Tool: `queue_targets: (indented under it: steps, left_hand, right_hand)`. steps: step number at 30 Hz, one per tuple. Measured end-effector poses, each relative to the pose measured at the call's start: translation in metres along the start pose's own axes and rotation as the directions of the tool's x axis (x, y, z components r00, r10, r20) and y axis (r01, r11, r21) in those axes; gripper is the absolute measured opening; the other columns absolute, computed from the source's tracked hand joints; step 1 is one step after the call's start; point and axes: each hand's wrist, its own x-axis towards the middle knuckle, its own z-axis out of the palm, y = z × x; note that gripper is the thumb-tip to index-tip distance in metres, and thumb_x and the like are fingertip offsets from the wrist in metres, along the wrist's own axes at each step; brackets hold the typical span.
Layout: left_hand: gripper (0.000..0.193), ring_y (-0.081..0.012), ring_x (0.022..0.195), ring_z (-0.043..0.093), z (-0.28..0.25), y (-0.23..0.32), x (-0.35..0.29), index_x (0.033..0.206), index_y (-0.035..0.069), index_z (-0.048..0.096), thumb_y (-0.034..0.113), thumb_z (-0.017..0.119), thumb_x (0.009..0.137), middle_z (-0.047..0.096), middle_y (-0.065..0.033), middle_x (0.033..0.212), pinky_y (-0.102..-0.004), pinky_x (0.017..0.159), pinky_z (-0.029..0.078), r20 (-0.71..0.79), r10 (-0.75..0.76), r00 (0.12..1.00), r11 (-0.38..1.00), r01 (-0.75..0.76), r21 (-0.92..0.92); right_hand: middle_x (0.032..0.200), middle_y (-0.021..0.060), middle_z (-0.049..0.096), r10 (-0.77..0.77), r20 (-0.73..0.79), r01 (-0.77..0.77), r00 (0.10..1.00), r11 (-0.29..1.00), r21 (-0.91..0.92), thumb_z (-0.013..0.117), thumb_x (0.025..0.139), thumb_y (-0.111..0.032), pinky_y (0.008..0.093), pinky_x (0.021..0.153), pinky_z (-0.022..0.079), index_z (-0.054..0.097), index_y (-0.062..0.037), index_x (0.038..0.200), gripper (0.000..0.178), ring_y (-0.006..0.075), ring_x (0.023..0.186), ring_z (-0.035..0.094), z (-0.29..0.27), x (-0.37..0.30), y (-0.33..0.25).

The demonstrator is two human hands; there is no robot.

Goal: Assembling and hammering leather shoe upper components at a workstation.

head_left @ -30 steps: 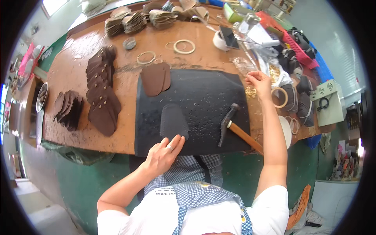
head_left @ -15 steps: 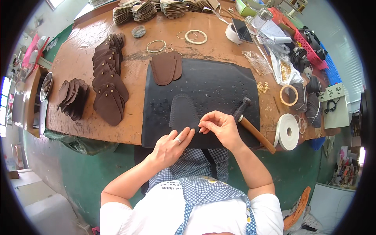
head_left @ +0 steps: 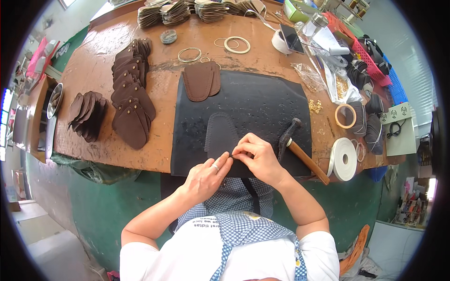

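A dark, rounded leather piece (head_left: 221, 136) with stitching along its edge lies on the black mat (head_left: 262, 98). My left hand (head_left: 206, 178), a ring on one finger, grips its near end with the fingers close together. My right hand (head_left: 257, 159) has its fingertips pinched at the same near edge, close to the left fingertips. Whatever sits in that pinch is too small and too hidden to name. To the right of it, a hammer (head_left: 304, 159) with a wooden handle lies partly on the mat.
Brown stitched leather pieces (head_left: 201, 82) lie at the mat's far left. Stacks of brown leather pieces (head_left: 131, 112) with studs stand further left. On the right are small gold fittings (head_left: 315, 106), a wooden ring (head_left: 346, 115) and a white tape roll (head_left: 343, 159). A phone (head_left: 291, 38) lies further back.
My right hand has moved slightly left, bringing its pinched fingertips against the leather's near edge by my left fingers. A small light bit seen at its fingertips before is now hidden.
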Motion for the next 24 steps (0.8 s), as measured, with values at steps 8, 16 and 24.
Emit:
queue_targets:
  steps: [8,16,24]
  left_hand:
    - [0.065,-0.0204,0.086,0.068,-0.003,0.0,0.001,0.123,0.002,0.066,-0.002,0.073,0.059,0.063,-0.011,0.13,-0.0317,0.072,0.059,0.004,0.001,1.0,0.999,-0.001,-0.034]
    - [0.065,-0.0221,0.093,0.07,-0.008,0.0,0.004,0.123,0.002,0.066,-0.003,0.073,0.058,0.063,-0.0112,0.13,-0.0328,0.074,0.06,0.033,-0.004,0.999,0.999,0.005,-0.049]
    - [0.045,-0.0264,0.098,0.07,-0.026,0.0,0.011,0.121,0.001,0.065,0.003,0.075,0.077,0.064,-0.0104,0.123,-0.0345,0.076,0.059,0.043,-0.103,0.994,0.984,0.108,-0.143]
  right_hand:
    - [0.089,0.0078,0.063,0.025,-0.003,-0.025,1.0,0.999,-0.044,0.073,0.083,0.002,0.0296,0.067,0.053,0.072,0.0012,0.09,0.007,0.0176,0.076,0.065,0.0,0.006,-0.001]
    - [0.085,0.0114,0.067,0.193,0.132,-0.176,0.972,0.976,-0.13,0.077,0.078,-0.006,0.0358,0.072,0.055,0.073,-0.001,0.085,0.009,0.0239,0.077,0.068,-0.009,0.026,-0.003]
    - [0.084,0.013,0.071,0.263,0.353,-0.175,0.898,0.949,-0.261,0.077,0.077,-0.009,0.0394,0.074,0.056,0.073,-0.003,0.084,0.01,0.0278,0.08,0.071,-0.013,0.044,-0.014]
